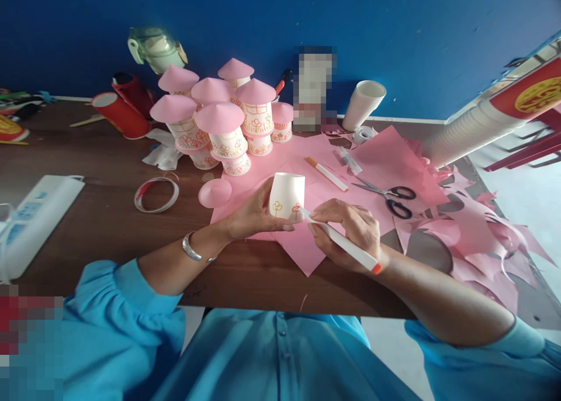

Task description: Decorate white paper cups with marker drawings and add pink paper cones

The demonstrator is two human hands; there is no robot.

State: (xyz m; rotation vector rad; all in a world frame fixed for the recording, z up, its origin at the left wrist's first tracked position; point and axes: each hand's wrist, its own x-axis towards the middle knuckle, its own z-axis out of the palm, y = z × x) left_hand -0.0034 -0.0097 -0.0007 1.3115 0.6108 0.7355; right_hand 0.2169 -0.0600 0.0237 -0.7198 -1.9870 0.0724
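My left hand [254,214] is wrapped round a white paper cup [287,192], thumb along its lower edge. Two small flowers, one yellow-orange and one red, are drawn on the cup's side. In my right hand [350,228] is a white marker pen [348,246] with a red-orange end, its tip at the red flower. Under both hands lies pink paper [302,252]. Just left of the cup is a small pink paper cone [214,193]. Behind it stand several paper-cup houses [228,138] with pink cone roofs and drawn flowers.
Scissors [385,195], an orange-and-white marker [326,174] and a glue tube [349,160] lie on the pink sheets. Pink scraps [482,243] cover the right side. A tape roll [156,194] lies left. Stacked white cups [363,106] stand near the blue wall [245,15].
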